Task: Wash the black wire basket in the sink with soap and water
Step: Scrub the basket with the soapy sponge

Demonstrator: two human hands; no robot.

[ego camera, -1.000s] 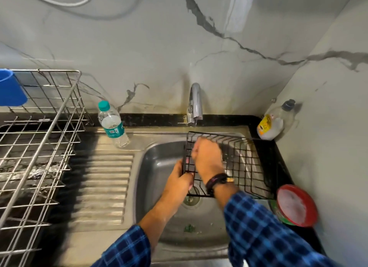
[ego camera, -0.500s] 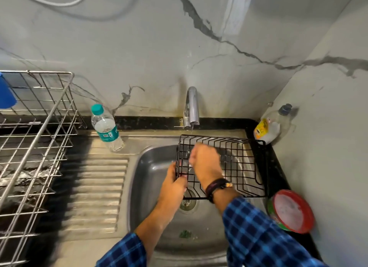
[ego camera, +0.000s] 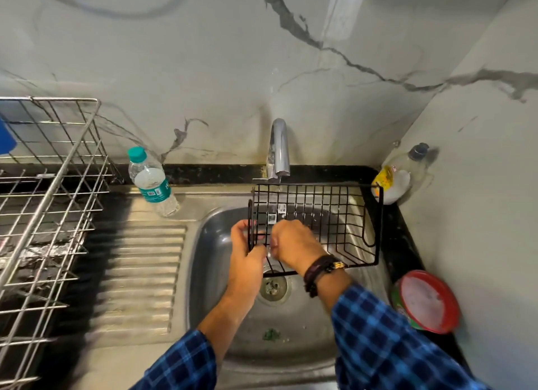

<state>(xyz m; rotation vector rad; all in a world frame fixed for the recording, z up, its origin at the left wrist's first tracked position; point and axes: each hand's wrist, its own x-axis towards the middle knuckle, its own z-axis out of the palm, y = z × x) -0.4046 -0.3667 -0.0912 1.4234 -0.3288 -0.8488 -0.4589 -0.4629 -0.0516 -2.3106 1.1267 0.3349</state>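
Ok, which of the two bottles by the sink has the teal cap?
The water bottle left of the faucet. The other, the soap bottle in the right corner, has a dark cap and a yellow label.

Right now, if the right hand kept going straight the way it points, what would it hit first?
Probably the black wire basket: the right hand points left toward its end wall, which the left hand grips. Depth is unclear; it may be touching those wires.
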